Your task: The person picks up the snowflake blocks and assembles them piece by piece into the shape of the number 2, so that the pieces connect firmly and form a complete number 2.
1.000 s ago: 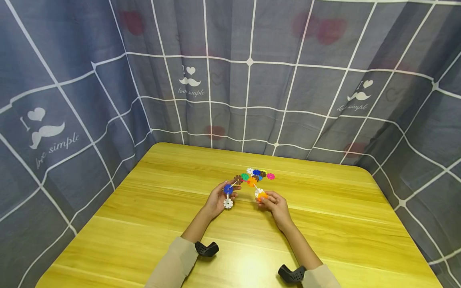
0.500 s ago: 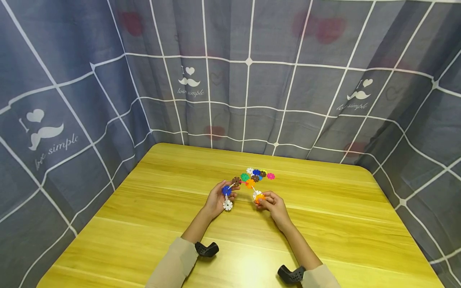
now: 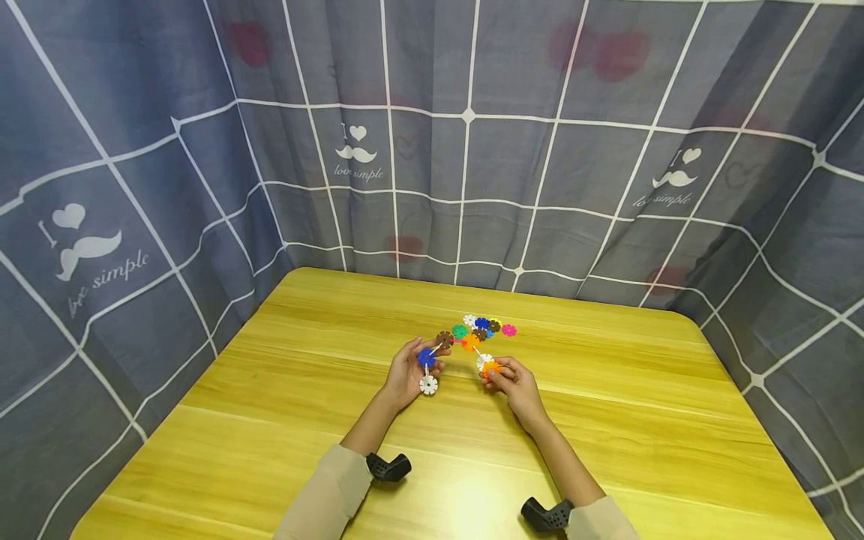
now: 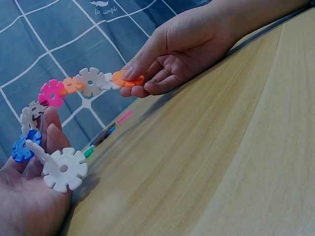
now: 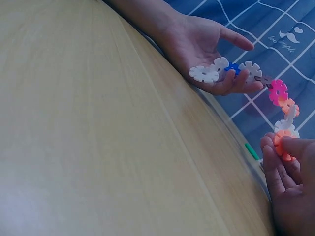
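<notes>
A chain of linked plastic snowflake discs hangs in a curve between my hands. At its left end are a white disc (image 4: 66, 169) and a blue disc (image 4: 26, 146); a brown disc (image 3: 444, 340), a pink disc (image 4: 52, 93) and an orange disc (image 3: 471, 343) follow. My left hand (image 3: 405, 373) supports that end on its fingers, palm up, with the thumb standing away from the discs, as the right wrist view shows. Thumb and fingers of my right hand (image 3: 517, 390) pinch the orange end disc (image 5: 284, 145), right beside a white disc (image 4: 90, 82).
Loose snowflake discs lie on the wooden table (image 3: 432, 480) just beyond the chain, among them a green disc (image 3: 460, 331), a blue disc (image 3: 482, 323) and a pink disc (image 3: 509, 330). A grey checked curtain (image 3: 432, 150) surrounds the table's back and sides.
The chain dips slightly toward me and then comes back a little. Both hands keep nearly the same place and the same hold; the loose discs stay where they were.
</notes>
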